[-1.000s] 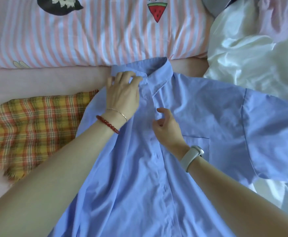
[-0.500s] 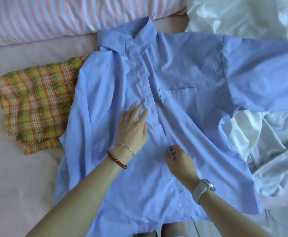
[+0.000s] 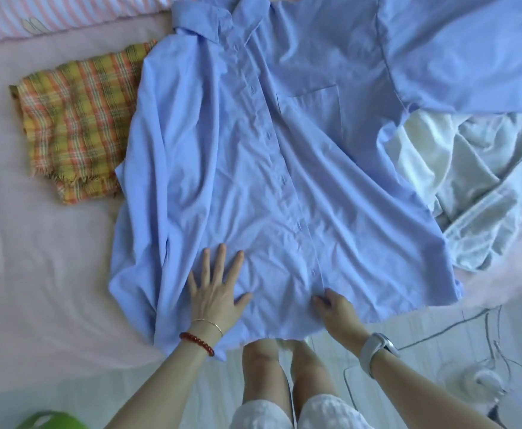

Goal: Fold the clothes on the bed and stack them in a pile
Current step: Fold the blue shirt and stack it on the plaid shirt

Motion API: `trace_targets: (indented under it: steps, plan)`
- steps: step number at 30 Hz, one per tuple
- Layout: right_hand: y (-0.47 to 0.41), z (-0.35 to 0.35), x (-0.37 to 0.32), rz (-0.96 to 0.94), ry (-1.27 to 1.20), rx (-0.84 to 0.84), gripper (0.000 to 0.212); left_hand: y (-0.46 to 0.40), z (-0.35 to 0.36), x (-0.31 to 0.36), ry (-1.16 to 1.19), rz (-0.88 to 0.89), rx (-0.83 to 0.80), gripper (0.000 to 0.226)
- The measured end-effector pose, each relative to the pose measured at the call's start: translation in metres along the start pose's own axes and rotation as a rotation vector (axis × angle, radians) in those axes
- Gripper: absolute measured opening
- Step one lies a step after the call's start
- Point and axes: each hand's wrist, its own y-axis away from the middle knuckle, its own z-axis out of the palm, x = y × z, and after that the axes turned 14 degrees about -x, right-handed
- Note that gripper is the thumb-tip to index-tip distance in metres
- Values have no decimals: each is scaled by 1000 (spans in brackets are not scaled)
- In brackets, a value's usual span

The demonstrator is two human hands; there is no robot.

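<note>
A light blue button-up shirt [image 3: 253, 168] lies front up on the pink bed sheet [image 3: 37, 258], collar at the far side, one sleeve spread to the right. My left hand [image 3: 215, 292] lies flat with spread fingers on the shirt's lower left front, near the hem. My right hand [image 3: 335, 308] pinches the button placket at the hem, fingers curled on the cloth. A folded yellow and orange plaid cloth [image 3: 77, 119] sits left of the shirt, partly under it.
Crumpled white clothes [image 3: 476, 187] lie to the right of the shirt. A striped pink pillow [image 3: 52, 17] is at the far left. My legs [image 3: 284, 373] stand at the bed's edge, over a white floor with a fan [image 3: 482, 379]. A green object [image 3: 49, 421] shows bottom left.
Both hands slid down the shirt front, from the collar and chest to the hem. The view tilted down, so the shirt sits higher in the frame.
</note>
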Motion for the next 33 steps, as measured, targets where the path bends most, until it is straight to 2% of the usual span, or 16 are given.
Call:
trace_targets:
  steps: [3,6,9,10,11,13,15,16,18,20,22,24,26,29,31,33]
  plan:
    - [7,10,14,-62,23,10,37,5,19,-8,-1,-57,-40,87]
    - [8,17,32,-26,35,53,37,14,28,-6,-10,-99,-26,85]
    - [12,20,38,60,184,83,9,24,36,-4,4,-122,-32,86]
    - [15,20,38,66,277,121,11,28,39,-4,-1,-125,-40,87]
    - [16,22,38,39,377,194,25,33,44,-6,-12,-122,-46,89]
    - [20,25,31,-151,511,356,43,47,53,-10,-32,-100,-51,92]
    - [19,29,18,-436,649,455,58,62,61,-16,-59,-66,-52,97]
    - [18,30,12,-523,769,412,65,69,64,-19,-65,-53,-57,98]
    - [15,31,5,-555,1035,192,69,78,71,-28,-68,-16,-3,96]
    - [9,33,9,-437,1180,-28,68,88,74,-34,-74,17,-4,84]
    - [11,37,9,-314,1289,-79,69,96,73,-38,-30,49,-28,63]
    - [18,43,-2,-243,1316,-75,62,101,66,-43,136,-2,-27,35]
    - [24,46,-20,-268,1240,-10,51,100,54,-50,363,-127,136,23]
    - [24,46,-51,-388,1129,75,45,81,26,-74,711,-428,459,42]
    - [20,48,-76,-464,1048,63,47,60,3,-94,961,-464,442,46]
    - [16,52,-105,-536,943,42,47,41,-13,-112,1171,-469,361,25]
